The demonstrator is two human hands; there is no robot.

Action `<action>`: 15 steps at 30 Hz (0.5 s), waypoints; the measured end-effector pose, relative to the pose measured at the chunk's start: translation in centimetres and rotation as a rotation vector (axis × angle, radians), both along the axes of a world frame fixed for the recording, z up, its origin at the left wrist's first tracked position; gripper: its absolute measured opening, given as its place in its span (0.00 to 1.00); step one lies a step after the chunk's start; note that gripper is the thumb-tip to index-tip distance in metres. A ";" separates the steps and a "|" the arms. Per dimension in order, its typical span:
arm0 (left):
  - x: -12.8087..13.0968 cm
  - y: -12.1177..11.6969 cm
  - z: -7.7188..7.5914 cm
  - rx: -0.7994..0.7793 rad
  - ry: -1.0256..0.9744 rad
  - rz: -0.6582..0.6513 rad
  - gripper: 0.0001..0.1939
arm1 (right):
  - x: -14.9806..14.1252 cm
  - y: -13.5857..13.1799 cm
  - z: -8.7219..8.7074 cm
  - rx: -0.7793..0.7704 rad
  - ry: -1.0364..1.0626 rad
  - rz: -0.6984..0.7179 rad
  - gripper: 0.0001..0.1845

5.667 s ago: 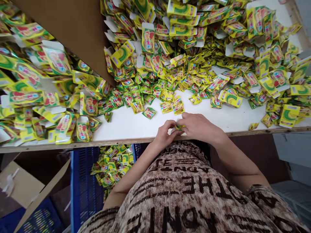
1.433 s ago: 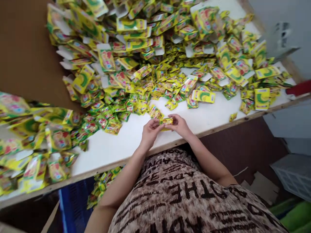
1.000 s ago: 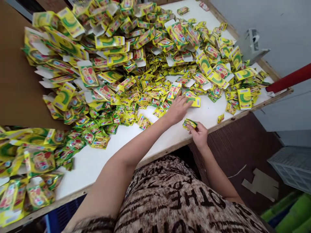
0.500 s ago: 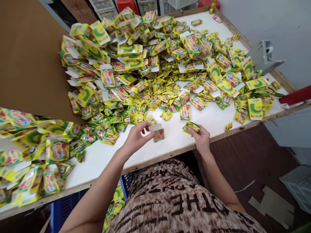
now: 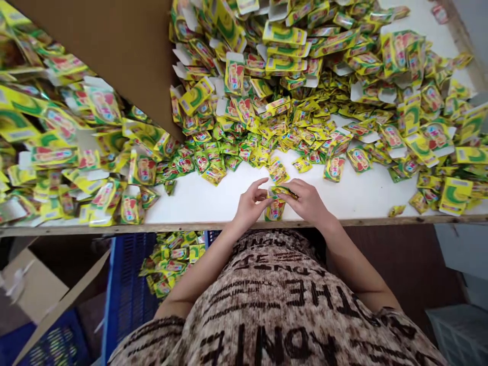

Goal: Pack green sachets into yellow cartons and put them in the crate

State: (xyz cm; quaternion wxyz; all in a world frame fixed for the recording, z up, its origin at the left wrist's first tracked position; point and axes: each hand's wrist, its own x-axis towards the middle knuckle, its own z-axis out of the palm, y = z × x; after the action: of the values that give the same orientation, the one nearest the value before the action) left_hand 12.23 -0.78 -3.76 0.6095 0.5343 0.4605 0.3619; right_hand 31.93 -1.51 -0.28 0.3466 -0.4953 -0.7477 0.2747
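Observation:
In front of me, over the table's near edge, my left hand (image 5: pixel 249 204) grips a small yellow and green carton (image 5: pixel 274 211) by its upper part. A white flap shows at the carton's top. My right hand (image 5: pixel 309 203) pinches yellow candy packets (image 5: pixel 285 192) right at that top end; how many packets is hidden by the fingers. Whether the packets are inside the opening or just over it I cannot tell. Just beyond the hands lies a loose packet (image 5: pixel 278 170) on the white tabletop (image 5: pixel 194 201).
A big heap of cartons (image 5: pixel 287 35) and loose packets (image 5: pixel 305 134) covers the table's far side. More cartons (image 5: pixel 102 104) pile up at left, beside a brown cardboard panel (image 5: pixel 125 46). Below the table edge stands a blue crate (image 5: pixel 125 284) holding filled-looking cartons (image 5: pixel 175 259).
My right hand has brought the packets leftward to the carton in my left hand; the hands were apart before. The view has turned to the left and down.

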 end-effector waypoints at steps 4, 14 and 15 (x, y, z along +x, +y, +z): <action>0.3 -0.2 0.1 0.063 -0.014 -0.045 0.32 | 0.2 -0.1 1.5 0.100 -0.052 -0.060 0.13; 0.2 -0.7 -0.4 0.061 -0.004 -0.061 0.29 | 0.2 -2.2 1.4 0.117 0.009 -0.074 0.14; 0.2 -0.7 -0.3 0.055 -0.012 -0.070 0.29 | 0.3 -2.2 1.5 0.120 0.012 -0.058 0.14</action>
State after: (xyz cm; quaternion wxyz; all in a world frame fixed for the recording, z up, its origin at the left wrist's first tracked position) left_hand 12.47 -1.45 -4.05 0.6094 0.5645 0.4279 0.3562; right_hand 32.19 -3.68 1.20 0.3878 -0.4937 -0.7460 0.2222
